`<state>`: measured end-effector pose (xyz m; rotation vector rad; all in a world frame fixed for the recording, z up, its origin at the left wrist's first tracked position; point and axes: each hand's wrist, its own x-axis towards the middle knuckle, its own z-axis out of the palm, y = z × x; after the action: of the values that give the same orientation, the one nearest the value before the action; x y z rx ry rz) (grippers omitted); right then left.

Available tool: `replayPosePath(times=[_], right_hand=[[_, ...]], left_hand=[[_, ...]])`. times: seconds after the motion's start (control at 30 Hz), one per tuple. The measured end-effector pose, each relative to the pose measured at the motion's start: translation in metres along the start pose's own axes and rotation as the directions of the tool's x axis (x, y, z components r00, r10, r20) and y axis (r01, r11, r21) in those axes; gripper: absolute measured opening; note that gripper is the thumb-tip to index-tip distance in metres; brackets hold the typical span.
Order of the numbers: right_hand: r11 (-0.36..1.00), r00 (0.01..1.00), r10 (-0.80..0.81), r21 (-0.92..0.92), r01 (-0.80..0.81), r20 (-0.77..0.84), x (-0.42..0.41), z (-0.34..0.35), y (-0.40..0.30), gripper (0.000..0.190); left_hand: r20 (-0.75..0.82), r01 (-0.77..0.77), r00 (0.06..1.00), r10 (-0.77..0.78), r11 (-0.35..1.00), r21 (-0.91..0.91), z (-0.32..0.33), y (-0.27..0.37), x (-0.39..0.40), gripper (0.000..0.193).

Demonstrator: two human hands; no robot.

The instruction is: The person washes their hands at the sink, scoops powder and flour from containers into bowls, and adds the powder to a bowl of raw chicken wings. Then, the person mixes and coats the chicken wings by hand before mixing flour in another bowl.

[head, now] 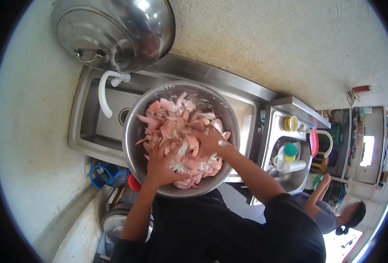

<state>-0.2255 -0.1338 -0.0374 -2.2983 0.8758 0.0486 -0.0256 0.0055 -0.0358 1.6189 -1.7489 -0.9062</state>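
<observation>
A large round metal basin (135,174) rests over the stainless steel sink unit before me. Raw chicken pieces (151,123), wing-like parts among them, fill much of it, with white powder or grains clinging to some pieces and to the inner wall. My left hand (162,164) presses into the near left part of the chicken, fingers spread, fingertips partly hidden among the pieces. Deeper in the heap, my right hand (208,139) is blurred, with white specks near the wrist. Whether its fingers close around any piece cannot be made out.
Left of the basin, a white curved faucet (105,95) hangs over the sink bowl (108,121). A big lidded metal pot (115,36) stands behind. To the right, a second sink (299,184) holds dishes. Another person (325,210) stands at the far right. A blue container (98,177) is low left.
</observation>
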Motion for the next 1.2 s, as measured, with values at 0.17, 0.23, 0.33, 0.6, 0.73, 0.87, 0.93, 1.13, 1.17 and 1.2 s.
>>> replayPosePath(times=[0.17, 0.23, 0.33, 0.6, 0.73, 0.87, 0.93, 1.13, 1.17, 1.2], right_hand=[[0.869, 0.987, 0.0, -0.489, -0.079, -0.159, -0.055, 0.062, -0.032, 0.079], [0.916, 0.991, 0.041, -0.392, -0.09, -0.131, -0.051, 0.071, -0.03, 0.08], [0.919, 0.99, 0.138, -0.373, -0.126, 0.003, -0.026, 0.081, -0.018, 0.085], [0.871, 0.985, 0.095, -0.491, -0.012, 0.145, -0.013, 0.06, 0.035, 0.072], [0.955, 0.962, 0.176, -0.273, -0.116, 0.208, 0.009, -0.025, 0.025, 0.056], [0.907, 0.896, 0.417, -0.131, -0.4, 0.152, 0.068, -0.043, 0.056, 0.064], [0.927, 0.915, 0.375, -0.058, -0.37, 0.147, 0.094, -0.023, 0.085, 0.069], [0.887, 0.781, 0.065, 0.323, -0.33, 0.621, 0.145, -0.013, 0.126, 0.088], [0.851, 0.741, 0.05, 0.36, -0.383, 0.67, 0.15, -0.011, 0.119, 0.087], [0.818, 0.709, 0.051, 0.377, -0.434, 0.704, 0.151, -0.009, 0.112, 0.086]], left_hand=[[0.023, -0.046, 0.999, 0.042, 0.962, 0.268, 0.035, -0.002, -0.044, 0.087], [0.02, -0.048, 0.999, 0.044, 0.965, 0.258, 0.045, -0.004, -0.048, 0.084], [-0.005, 0.008, 1.0, -0.006, 0.951, 0.308, 0.054, -0.003, -0.037, 0.079], [0.063, -0.003, 0.998, -0.016, 0.96, 0.28, 0.03, 0.029, -0.041, 0.059], [-0.286, 0.328, 0.907, -0.309, 0.944, 0.022, 0.004, 0.017, -0.058, 0.068], [-0.232, 0.418, 0.682, -0.693, 0.63, -0.654, 0.014, -0.033, -0.025, 0.075], [-0.146, 0.286, 0.744, -0.652, 0.508, -0.813, 0.031, -0.065, -0.014, 0.074], [0.358, 0.341, 0.706, -0.611, -0.15, -0.928, 0.016, -0.075, 0.021, 0.078], [0.35, 0.331, 0.697, -0.625, -0.152, -0.931, 0.018, -0.081, 0.024, 0.078], [0.381, 0.348, 0.708, -0.595, -0.176, -0.921, 0.024, -0.091, 0.028, 0.078]])
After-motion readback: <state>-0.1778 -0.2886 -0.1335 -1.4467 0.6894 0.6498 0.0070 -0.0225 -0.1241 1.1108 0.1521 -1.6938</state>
